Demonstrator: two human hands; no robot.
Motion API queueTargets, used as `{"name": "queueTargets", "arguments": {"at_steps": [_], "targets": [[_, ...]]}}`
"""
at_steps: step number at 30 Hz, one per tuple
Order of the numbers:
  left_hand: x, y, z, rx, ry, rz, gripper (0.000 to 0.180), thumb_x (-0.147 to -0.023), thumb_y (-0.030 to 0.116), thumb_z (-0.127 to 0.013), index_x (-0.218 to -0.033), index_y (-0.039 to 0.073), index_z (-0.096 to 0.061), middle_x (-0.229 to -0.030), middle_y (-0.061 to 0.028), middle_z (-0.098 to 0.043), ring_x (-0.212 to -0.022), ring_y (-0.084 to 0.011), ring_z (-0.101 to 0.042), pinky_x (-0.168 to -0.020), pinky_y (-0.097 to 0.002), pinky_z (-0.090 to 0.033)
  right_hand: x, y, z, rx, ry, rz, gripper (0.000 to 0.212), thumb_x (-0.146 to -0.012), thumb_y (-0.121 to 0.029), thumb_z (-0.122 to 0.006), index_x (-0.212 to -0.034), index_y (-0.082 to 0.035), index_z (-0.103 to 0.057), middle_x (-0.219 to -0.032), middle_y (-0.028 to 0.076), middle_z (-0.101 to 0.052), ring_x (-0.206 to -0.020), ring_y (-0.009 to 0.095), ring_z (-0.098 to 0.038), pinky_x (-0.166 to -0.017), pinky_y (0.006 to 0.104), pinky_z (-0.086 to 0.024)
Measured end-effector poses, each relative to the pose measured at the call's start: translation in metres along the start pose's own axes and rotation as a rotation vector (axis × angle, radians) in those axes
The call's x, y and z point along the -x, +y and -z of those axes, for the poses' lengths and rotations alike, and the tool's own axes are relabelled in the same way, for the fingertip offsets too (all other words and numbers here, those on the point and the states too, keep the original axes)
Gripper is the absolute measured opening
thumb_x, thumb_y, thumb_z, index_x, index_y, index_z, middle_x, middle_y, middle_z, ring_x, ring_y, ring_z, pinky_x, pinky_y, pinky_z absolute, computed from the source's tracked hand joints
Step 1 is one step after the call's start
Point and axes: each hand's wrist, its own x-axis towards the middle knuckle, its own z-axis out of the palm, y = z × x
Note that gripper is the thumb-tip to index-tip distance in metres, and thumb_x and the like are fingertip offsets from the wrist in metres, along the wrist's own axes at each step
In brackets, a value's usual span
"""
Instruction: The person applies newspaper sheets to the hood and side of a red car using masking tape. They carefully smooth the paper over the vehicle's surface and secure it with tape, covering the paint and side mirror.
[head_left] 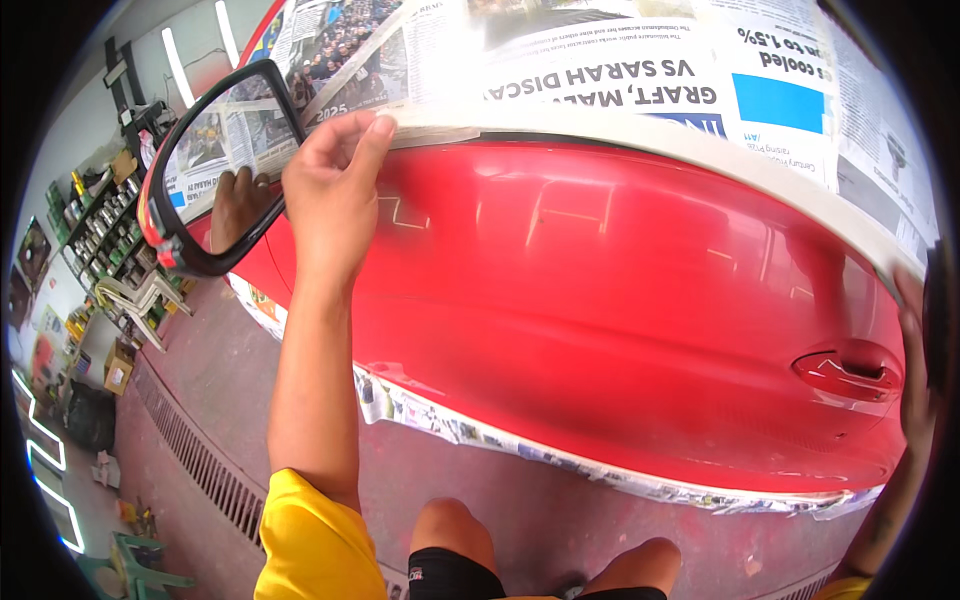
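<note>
A glossy red car door (600,300) fills the middle of the head view. Newspaper (620,60) covers its window, held by a strip of beige masking tape (640,125) along the window line. My left hand (335,190) is raised, its fingertips pressing the tape's left end against the door's top edge beside the wing mirror (215,160). My right hand (915,370) lies at the far right against the door's rear edge, near the red door handle (848,372); it is half cut off by the picture's rim, so its grip is unclear.
More newspaper (560,462) is taped along the door's bottom edge. A floor drain grate (200,450) runs along the concrete at the left. Shelves (100,225) with cans stand at the far left, with boxes and a green stool (135,565) below. My knees show at the bottom.
</note>
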Motion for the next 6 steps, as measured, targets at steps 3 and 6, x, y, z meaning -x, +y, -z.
{"name": "queueTargets", "arguments": {"at_steps": [3, 6], "targets": [[-0.015, -0.032, 0.014, -0.038, -0.068, -0.084, 0.019, -0.102, 0.019, -0.083, -0.108, 0.001, -0.08, -0.081, 0.0046, -0.069, -0.066, -0.0017, -0.052, -0.057, -0.0225, -0.04, -0.033, 0.0, -0.044, 0.239, -0.036, 0.016, 0.043, -0.103, 0.004, -0.065, -0.141, -0.014, -0.075, -0.095, 0.017, -0.07, -0.076, 0.027, -0.07, -0.071, 0.0404, -0.057], [-0.014, -0.043, 0.012, -0.099, -0.095, -0.049, 0.017, -0.101, 0.019, -0.084, -0.103, 0.002, -0.081, -0.079, 0.0041, -0.069, -0.065, -0.0021, -0.052, -0.056, -0.0233, -0.04, -0.037, -0.015, -0.066, 0.563, -0.08, -0.096, 0.065, -0.098, 0.009, -0.062, -0.149, -0.03, -0.073, -0.093, 0.013, -0.06, -0.077, 0.028, -0.067, -0.07, 0.0431, -0.056]]}}
